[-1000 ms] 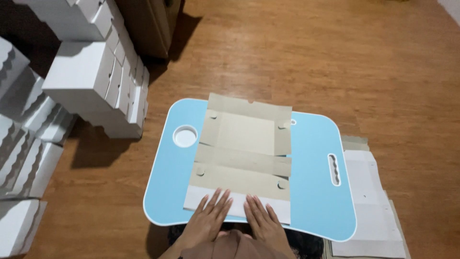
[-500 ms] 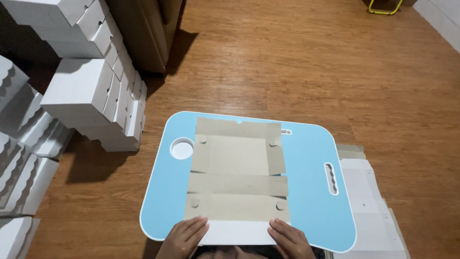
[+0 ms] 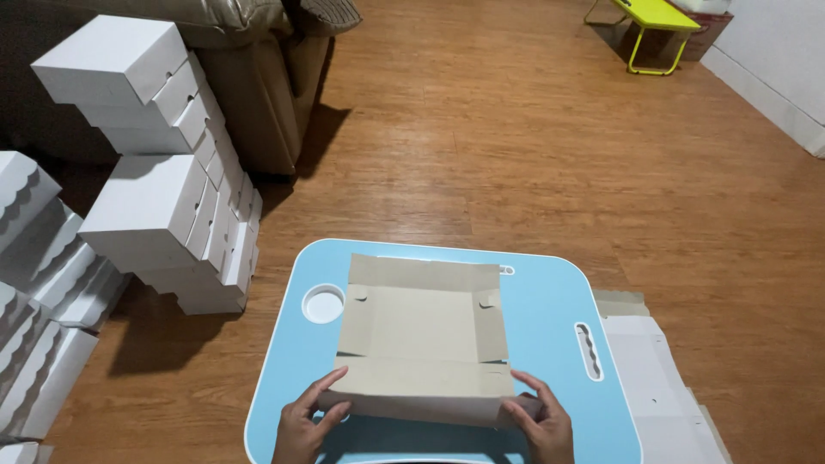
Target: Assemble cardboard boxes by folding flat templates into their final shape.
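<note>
A flat brown cardboard box blank (image 3: 418, 331) lies on a light blue lap table (image 3: 550, 318). Its near panel is folded up toward me. My left hand (image 3: 305, 423) grips the near left corner of that raised panel. My right hand (image 3: 541, 421) grips the near right corner. The blank's far flap and side flaps are slightly lifted along their creases.
Stacks of assembled white boxes (image 3: 163, 206) stand at the left, with scallop-edged ones (image 3: 34, 283) at the far left. More flat blanks (image 3: 653, 387) lie on the wooden floor to the right of the table. A yellow low table (image 3: 657, 21) is far back right.
Both hands moved from the middle of the near edge out to its corners and lifted the near panel upward. The camera view tilted up, showing more of the room.
</note>
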